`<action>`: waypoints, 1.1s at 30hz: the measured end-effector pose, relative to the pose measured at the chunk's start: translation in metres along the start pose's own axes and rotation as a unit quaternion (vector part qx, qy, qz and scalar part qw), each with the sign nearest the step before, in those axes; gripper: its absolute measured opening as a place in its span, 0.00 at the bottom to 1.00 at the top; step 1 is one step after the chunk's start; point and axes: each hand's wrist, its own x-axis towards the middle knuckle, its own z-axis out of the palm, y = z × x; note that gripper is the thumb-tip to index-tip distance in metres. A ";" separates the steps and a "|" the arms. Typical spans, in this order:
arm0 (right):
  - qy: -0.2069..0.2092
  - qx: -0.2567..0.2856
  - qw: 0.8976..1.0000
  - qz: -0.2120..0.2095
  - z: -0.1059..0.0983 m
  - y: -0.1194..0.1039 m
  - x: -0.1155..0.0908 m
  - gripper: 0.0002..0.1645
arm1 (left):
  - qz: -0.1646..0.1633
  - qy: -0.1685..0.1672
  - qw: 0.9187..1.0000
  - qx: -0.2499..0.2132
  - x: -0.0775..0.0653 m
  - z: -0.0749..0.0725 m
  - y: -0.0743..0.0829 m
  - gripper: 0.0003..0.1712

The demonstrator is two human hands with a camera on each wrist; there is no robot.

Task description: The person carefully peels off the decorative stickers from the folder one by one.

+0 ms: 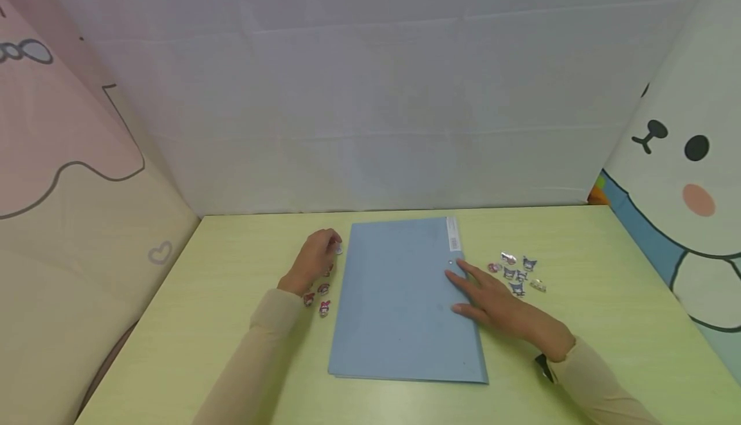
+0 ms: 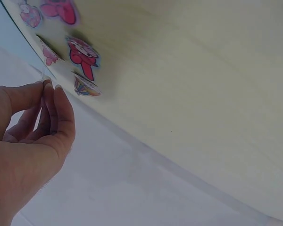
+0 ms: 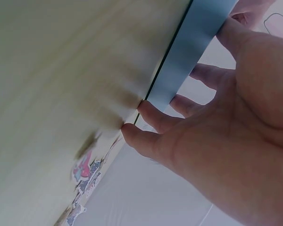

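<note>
My left hand (image 1: 317,259) is beside the upper left edge of a light blue folder (image 1: 405,296). Its thumb and fingertips pinch a small cartoon sticker (image 1: 339,250); in the left wrist view only a thin pale edge of it shows. Below that hand lie several pink and red character stickers (image 1: 324,308), partly hidden by the wrist. With fingers spread, my right hand (image 1: 492,299) rests on the folder's right edge. In the right wrist view, that hand's fingers (image 3: 153,115) reach across the folder's border.
Right of the folder lies a group of purple and white character stickers (image 1: 517,275). A white barcode label (image 1: 453,235) is at the folder's top right corner. The pale yellow-green table (image 1: 243,245) meets a white cloth backdrop (image 1: 370,123), with printed cloths at both sides.
</note>
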 end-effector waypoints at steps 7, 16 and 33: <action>-0.002 0.006 1.000 0.006 0.000 -0.001 0.000 0.37 | -0.011 -0.009 1.000 0.010 -0.002 0.000 -0.006 0.07; -0.003 0.009 1.000 0.010 0.001 0.000 -0.001 0.37 | 0.023 0.002 0.999 0.022 -0.003 0.001 -0.011 0.05; 0.004 -0.013 1.000 0.001 0.003 0.003 0.002 0.37 | 0.026 0.075 0.994 0.071 -0.012 0.009 -0.010 0.08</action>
